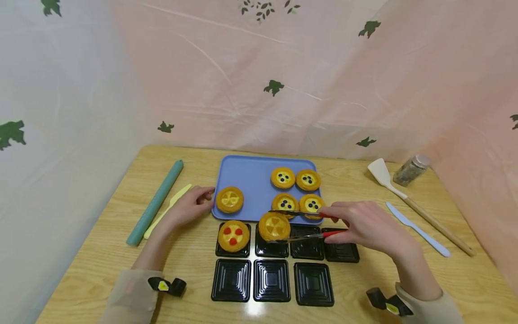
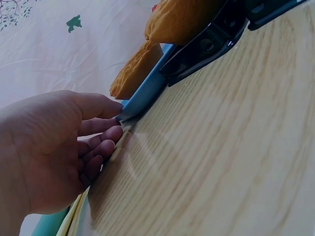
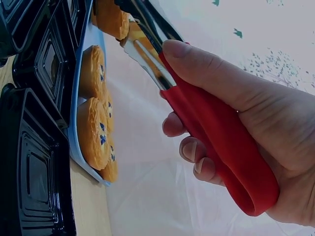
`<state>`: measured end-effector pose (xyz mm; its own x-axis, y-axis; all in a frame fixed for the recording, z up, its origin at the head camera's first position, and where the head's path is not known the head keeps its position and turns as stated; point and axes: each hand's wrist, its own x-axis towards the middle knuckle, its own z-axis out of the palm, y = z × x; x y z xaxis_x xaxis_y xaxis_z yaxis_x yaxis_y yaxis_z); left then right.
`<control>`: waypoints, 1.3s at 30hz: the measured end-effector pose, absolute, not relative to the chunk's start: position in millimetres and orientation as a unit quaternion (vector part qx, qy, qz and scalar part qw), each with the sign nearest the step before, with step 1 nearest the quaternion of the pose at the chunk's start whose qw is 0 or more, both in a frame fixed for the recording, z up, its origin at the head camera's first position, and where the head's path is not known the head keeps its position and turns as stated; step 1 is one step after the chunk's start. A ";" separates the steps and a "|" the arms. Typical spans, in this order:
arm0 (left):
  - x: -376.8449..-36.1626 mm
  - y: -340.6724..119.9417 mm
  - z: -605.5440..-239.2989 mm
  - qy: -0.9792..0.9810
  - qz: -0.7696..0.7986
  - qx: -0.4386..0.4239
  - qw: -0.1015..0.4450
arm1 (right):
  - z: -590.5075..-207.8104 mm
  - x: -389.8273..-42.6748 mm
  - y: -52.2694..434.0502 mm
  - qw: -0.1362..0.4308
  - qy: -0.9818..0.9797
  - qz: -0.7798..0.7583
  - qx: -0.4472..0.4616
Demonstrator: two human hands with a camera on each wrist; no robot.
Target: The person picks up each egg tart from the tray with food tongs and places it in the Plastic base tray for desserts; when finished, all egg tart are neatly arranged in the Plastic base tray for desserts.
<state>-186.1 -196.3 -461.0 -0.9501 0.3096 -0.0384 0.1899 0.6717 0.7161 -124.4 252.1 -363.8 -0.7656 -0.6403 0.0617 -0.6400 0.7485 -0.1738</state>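
Tart, round golden pastry with yellow filling (image 1: pixel 274 226), sits clamped between the steel tong arms, over a black plastic cup tray (image 1: pixel 271 247) at the blue tray's near edge. From left: my left hand (image 1: pixel 190 208) rests fingers relaxed against the blue rectangular tray (image 1: pixel 251 180); my right hand (image 1: pixel 366 225) squeezes the red-handled steel tongs (image 1: pixel 307 225). I judge the tart light and crumbly; grip its fluted sides gently.

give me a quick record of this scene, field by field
right hand: grips red-handled tongs clamped on a tart
left hand: fingers touch the left edge of the blue tray
tart in tongs: over the second black cup of the back row
first cup: holds a tart with red dots
tarts on tray: five
cups without a tart: five
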 end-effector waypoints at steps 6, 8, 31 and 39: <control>-187.9 -197.3 -463.3 0.911 0.380 0.142 0.076 | -363.7 -124.6 251.2 0.019 0.932 -0.093 -0.350; -187.9 -197.5 -463.7 0.911 0.380 0.144 0.076 | -363.5 -124.0 250.4 0.020 0.930 -0.094 -0.354; -184.7 -195.8 -460.2 0.911 0.378 0.147 0.074 | -367.6 -122.1 246.2 0.032 0.925 -0.090 -0.368; -185.5 -196.2 -459.9 0.910 0.379 0.149 0.075 | -369.5 -122.9 244.1 0.044 0.929 -0.086 -0.358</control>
<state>-185.5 -196.2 -459.9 -0.9444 0.3279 -0.0241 0.2141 0.6691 0.7117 -122.9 244.1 -369.5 -0.7399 -0.6724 -0.0197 -0.6573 0.7289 -0.1915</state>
